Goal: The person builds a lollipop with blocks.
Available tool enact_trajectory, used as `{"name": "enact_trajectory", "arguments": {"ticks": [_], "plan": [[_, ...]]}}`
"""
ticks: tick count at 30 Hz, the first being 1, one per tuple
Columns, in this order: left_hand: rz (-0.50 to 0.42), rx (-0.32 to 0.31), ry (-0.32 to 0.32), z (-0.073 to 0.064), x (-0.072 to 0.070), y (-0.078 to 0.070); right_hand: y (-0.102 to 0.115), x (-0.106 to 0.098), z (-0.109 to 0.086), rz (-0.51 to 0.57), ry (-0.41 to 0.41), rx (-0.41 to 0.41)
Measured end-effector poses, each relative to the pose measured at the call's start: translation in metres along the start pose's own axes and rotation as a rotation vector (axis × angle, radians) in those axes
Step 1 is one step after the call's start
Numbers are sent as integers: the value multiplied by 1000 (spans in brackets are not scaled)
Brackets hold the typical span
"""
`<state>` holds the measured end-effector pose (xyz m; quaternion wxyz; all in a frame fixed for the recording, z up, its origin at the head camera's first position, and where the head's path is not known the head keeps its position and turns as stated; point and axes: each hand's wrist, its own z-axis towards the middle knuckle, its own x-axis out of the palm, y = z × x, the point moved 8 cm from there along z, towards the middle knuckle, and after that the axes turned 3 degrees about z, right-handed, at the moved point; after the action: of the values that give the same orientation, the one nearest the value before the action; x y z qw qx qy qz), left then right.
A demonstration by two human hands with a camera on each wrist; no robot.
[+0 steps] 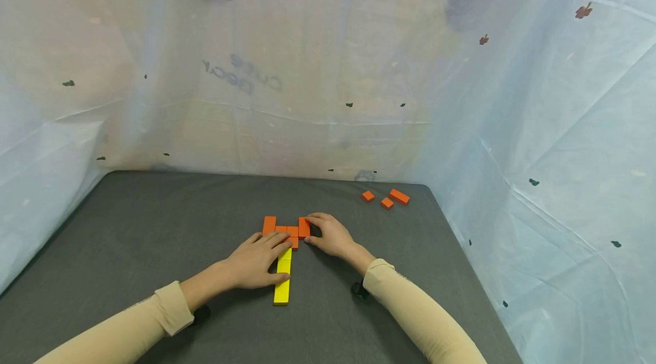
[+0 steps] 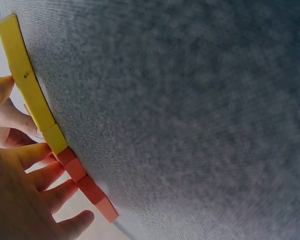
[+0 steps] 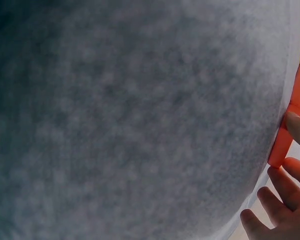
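Observation:
Flat blocks lie joined on the grey table: a long yellow block [image 1: 281,291] nearest me, a short yellow block [image 2: 54,139] beyond it, then several orange blocks [image 1: 292,231] spreading at the far end. The left hand [image 1: 258,261] is spread over the figure from the left. Its thumb touches the long yellow block and its fingertips rest on the orange blocks, partly hiding them. At the figure's far right, the right hand [image 1: 332,236] pinches an upright-lying orange block [image 1: 304,227] between thumb and fingers at its two ends. That orange block [image 3: 280,146] also shows in the right wrist view.
Two small orange blocks [image 1: 368,196] and a longer orange block [image 1: 400,197] lie apart near the table's far right corner. Translucent plastic sheeting [image 1: 287,136] hangs behind the table [image 1: 169,210] and along its sides.

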<state>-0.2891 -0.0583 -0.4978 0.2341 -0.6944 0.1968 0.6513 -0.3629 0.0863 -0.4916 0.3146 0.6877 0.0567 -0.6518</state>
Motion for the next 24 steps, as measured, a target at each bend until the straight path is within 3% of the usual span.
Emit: {"name": "enact_trajectory", "arguments": {"ticks": [16,24], "plan": [[-7,1,1,1,2,1,1,-1,0,8,-7,-1],[-11,-4,5,1,3,2,-6,-15,-4,95,-55,14]]}}
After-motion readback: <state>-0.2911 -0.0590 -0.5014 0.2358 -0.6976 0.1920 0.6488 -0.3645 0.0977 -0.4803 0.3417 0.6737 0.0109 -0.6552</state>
